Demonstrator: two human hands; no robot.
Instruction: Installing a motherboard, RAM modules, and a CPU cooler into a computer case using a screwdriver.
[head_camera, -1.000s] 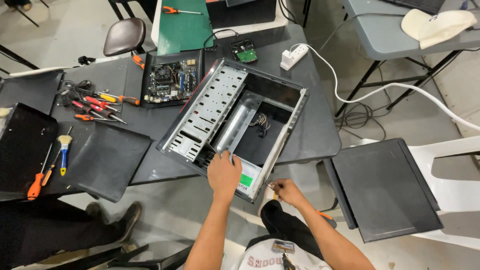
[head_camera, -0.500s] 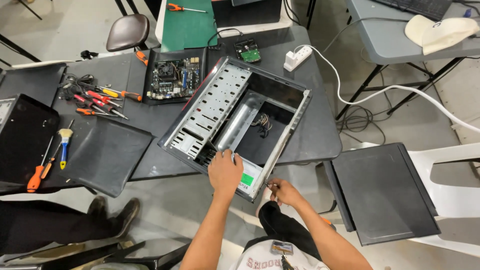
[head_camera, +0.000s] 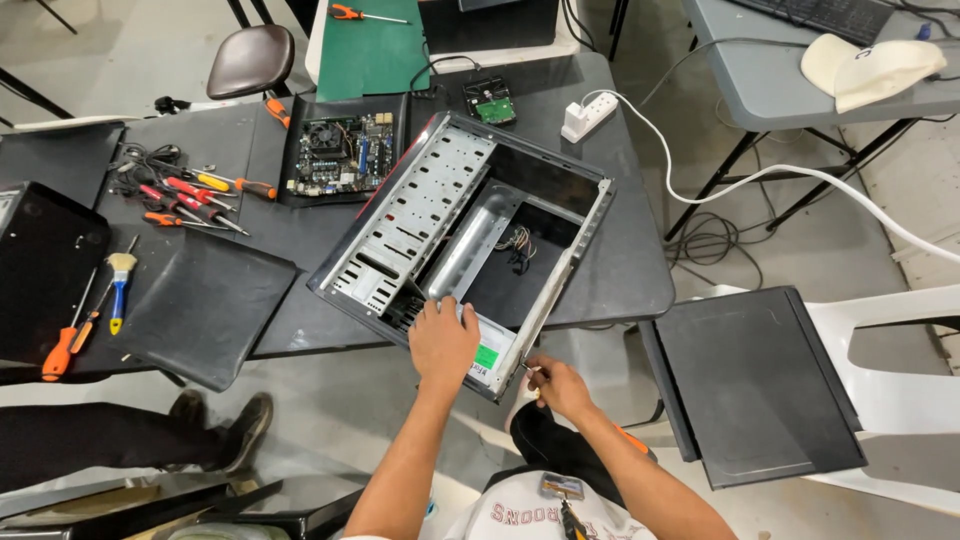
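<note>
Two hands at an open perforated-steel computer case (head_camera: 470, 240) — left hand (head_camera: 443, 342) flat on its boxy power supply (head_camera: 487, 353), right hand (head_camera: 557, 386) pinching a slim screwdriver (head_camera: 527, 369); loose screwdrivers (head_camera: 190, 195) upper left.

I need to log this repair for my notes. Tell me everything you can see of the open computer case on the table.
The computer case is a bare metal shell lying on its side, side panel off, set at an angle on the dark table. Inside are a perforated silver tray, a black floor and a small bundle of loose wires. A grey box with a green label sits in the near corner, which overhangs the table's edge. The left hand rests flat on that box; the right hand is at the case's near outer edge.
</note>
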